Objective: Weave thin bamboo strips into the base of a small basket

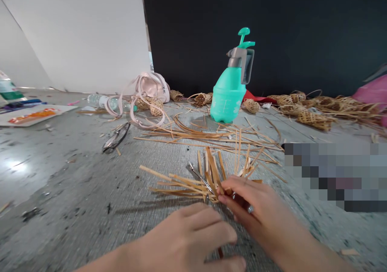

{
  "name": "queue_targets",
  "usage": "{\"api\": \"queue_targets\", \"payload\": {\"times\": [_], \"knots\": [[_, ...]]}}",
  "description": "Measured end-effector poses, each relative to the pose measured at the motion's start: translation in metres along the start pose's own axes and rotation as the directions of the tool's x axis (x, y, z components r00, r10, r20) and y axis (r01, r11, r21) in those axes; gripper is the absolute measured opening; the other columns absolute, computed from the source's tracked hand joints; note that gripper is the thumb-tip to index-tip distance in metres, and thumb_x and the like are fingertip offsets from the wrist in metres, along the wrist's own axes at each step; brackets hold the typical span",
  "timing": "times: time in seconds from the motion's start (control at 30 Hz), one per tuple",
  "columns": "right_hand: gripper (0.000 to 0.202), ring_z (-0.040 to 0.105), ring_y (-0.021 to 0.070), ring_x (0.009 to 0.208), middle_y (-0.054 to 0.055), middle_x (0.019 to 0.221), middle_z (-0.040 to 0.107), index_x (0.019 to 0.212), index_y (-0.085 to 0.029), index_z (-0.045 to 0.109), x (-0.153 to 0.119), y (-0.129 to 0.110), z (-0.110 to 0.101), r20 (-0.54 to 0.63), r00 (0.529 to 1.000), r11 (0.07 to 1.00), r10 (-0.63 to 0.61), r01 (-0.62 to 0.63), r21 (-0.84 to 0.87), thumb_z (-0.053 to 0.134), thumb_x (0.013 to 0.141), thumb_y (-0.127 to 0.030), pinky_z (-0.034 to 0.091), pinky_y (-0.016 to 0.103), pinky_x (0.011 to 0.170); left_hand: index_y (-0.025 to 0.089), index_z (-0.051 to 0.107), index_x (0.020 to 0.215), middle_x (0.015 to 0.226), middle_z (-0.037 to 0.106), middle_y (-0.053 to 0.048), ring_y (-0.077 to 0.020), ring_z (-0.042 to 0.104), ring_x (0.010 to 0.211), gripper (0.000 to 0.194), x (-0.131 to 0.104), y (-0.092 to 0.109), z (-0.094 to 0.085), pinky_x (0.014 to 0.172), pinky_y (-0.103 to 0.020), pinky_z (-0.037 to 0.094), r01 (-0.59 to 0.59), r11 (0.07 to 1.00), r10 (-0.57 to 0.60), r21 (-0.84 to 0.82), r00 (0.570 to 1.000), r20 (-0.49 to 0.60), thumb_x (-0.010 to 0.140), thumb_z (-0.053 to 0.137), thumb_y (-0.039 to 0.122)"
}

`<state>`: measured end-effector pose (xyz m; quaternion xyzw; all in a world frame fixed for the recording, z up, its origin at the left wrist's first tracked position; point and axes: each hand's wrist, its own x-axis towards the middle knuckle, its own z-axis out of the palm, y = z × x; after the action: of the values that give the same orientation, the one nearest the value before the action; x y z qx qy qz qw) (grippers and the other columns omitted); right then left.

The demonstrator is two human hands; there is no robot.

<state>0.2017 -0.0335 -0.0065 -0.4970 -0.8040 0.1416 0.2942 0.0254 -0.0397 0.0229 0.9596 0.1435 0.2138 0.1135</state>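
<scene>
Near the middle of the floor lies a bundle of woven bamboo strips (214, 171), its loose ends fanning left and upward. My right hand (254, 207) pinches a strip at the right side of the bundle, thumb and forefinger together. A thin metal tool (199, 177) slants into the strips just left of those fingertips. Small shiny clip-like pieces show under my right hand. My left hand (193, 237) is in front of the bundle, its fingers curled and apart from the thumb; what lies beneath its palm is partly hidden.
Loose strips (193, 134) lie beyond the bundle. Behind them stands a green spray bottle (228, 96). Glasses (116, 138), a pink bag (152, 87) and a plastic bottle (102, 101) are at the left. Woven cones (314, 119) line the back right, near a blurred-out patch.
</scene>
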Motion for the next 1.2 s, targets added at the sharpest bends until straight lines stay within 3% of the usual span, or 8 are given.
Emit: {"api": "queue_targets", "payload": {"times": [0.07,0.2,0.43,0.6,0.7,0.87,1.07,1.2], "knots": [[0.015,0.056,0.0136,0.060,0.000,0.067,0.059,0.072,-0.021,0.053,0.000,0.000,0.000,0.026,1.000,1.000,-0.002,0.001,0.011,0.043,0.082,-0.015,0.039,0.023,0.049,0.017,0.063,0.090,0.086,0.065,-0.006,-0.0139,0.060,0.072,0.015,-0.002,-0.001,0.004,0.068,-0.022,0.050,0.098,0.988,-0.114,-0.120,0.985,-0.129,0.082,0.051,0.014],[0.016,0.058,0.0156,0.065,0.003,0.072,0.062,0.078,-0.020,0.056,0.000,-0.001,-0.001,0.054,0.999,0.999,0.000,-0.002,0.041,0.042,0.081,-0.014,0.041,0.024,0.051,0.015,0.064,0.073,0.068,0.064,-0.003,-0.0125,0.061,0.061,0.006,0.000,-0.014,0.007,0.057,-0.019,0.051,0.232,0.843,-0.409,-0.485,0.862,-0.299,0.074,0.059,0.012],[0.015,0.057,0.0161,0.060,0.001,0.067,0.060,0.074,-0.020,0.054,-0.001,-0.003,0.000,0.061,0.997,0.998,0.045,-0.042,-0.044,0.043,0.082,-0.014,0.041,0.027,0.051,0.014,0.052,0.063,0.052,0.059,0.000,-0.0118,0.059,0.046,0.018,0.007,-0.035,0.009,0.048,-0.023,0.051,0.423,0.276,-0.813,-0.863,0.582,0.025,0.079,0.053,0.022],[0.018,0.059,0.0170,0.068,0.002,0.078,0.061,0.081,-0.021,0.055,-0.003,0.000,0.004,0.082,0.996,0.999,-0.040,0.042,-0.017,0.039,0.084,-0.014,0.046,0.030,0.059,0.016,0.045,0.068,0.047,0.054,0.003,-0.0108,0.055,0.036,0.017,0.011,-0.037,0.019,0.038,-0.020,0.047,0.413,0.172,-0.869,-0.894,0.491,0.059,0.078,0.055,0.026],[0.020,0.061,0.0183,0.073,0.004,0.085,0.062,0.083,-0.020,0.056,-0.003,0.001,0.004,0.084,0.992,0.995,-0.095,0.097,-0.013,0.037,0.085,-0.013,0.048,0.031,0.061,0.017,0.043,0.068,0.048,0.052,0.005,-0.0093,0.052,0.036,0.017,0.013,-0.031,0.022,0.036,-0.019,0.044,0.434,0.281,-0.866,-0.856,0.500,-0.031,0.080,0.052,0.027],[0.025,0.063,0.0196,0.077,0.005,0.092,0.065,0.094,-0.021,0.058,-0.002,0.000,0.004,0.096,0.986,0.991,-0.135,0.134,0.017,0.037,0.084,-0.012,0.051,0.032,0.063,0.019,0.043,0.067,0.052,0.050,0.004,-0.0091,0.051,0.043,0.017,0.013,-0.018,0.019,0.043,-0.019,0.044,0.498,0.532,-0.774,-0.685,0.615,-0.153,0.083,0.046,0.022],[0.028,0.063,0.0208,0.087,0.007,0.107,0.063,0.104,-0.022,0.057,-0.005,0.001,0.007,0.052,0.988,0.989,-0.146,0.145,0.020,0.038,0.084,-0.014,0.052,0.036,0.071,0.019,0.045,0.069,0.053,0.050,0.006,-0.0076,0.050,0.038,0.019,0.012,-0.030,0.025,0.038,-0.016,0.041,0.436,0.500,-0.719,-0.748,0.690,-0.078,0.084,0.049,0.029],[0.023,0.063,0.0214,0.073,0.008,0.089,0.065,0.096,-0.018,0.059,-0.006,0.000,0.007,0.049,0.993,0.993,-0.107,0.109,-0.054,0.041,0.081,-0.017,0.051,0.034,0.057,0.017,0.052,0.065,0.054,0.050,0.005,-0.0069,0.049,0.043,0.017,0.013,-0.034,0.029,0.039,-0.015,0.037,0.418,0.559,-0.708,-0.717,0.690,-0.150,0.078,0.058,0.025]]}}
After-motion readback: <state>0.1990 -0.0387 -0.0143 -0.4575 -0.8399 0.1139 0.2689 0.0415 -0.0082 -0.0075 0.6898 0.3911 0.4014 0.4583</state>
